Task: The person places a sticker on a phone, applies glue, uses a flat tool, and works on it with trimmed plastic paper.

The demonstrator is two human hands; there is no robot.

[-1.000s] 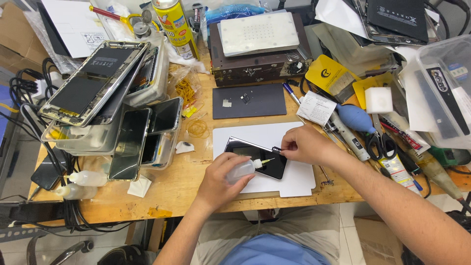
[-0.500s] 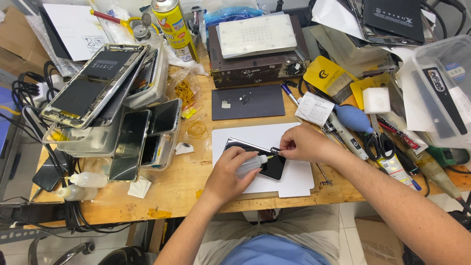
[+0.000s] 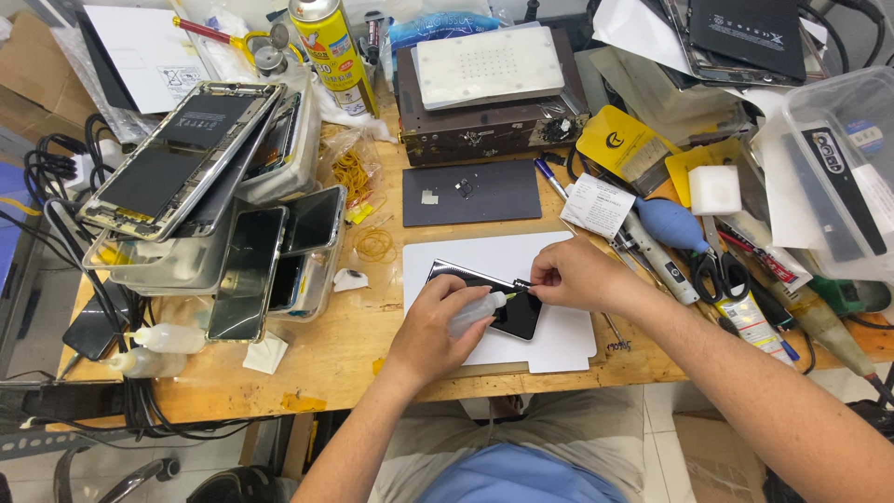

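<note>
Head view, looking straight down: left hand (image 3: 438,326) is wrapped around a small clear squeeze bottle (image 3: 477,311), fingers closed on its body, nozzle tip aimed right toward the other hand. Right hand (image 3: 573,275) pinches thumb and forefinger tight at the right-hand edge of the dark phone (image 3: 484,296); what sits in that pinch is too small to make out. Phone lies flat and slightly tilted on a white sheet (image 3: 559,340), close to the desk's (image 3: 326,359) near edge, in front of the person. Just behind the sheet, a dark mat (image 3: 503,191) with tiny parts on it. Toward the left edge, a heap of phone screens and frames (image 3: 186,158). On the right side, scissors (image 3: 717,270) and a blue air blower (image 3: 672,224).
</note>
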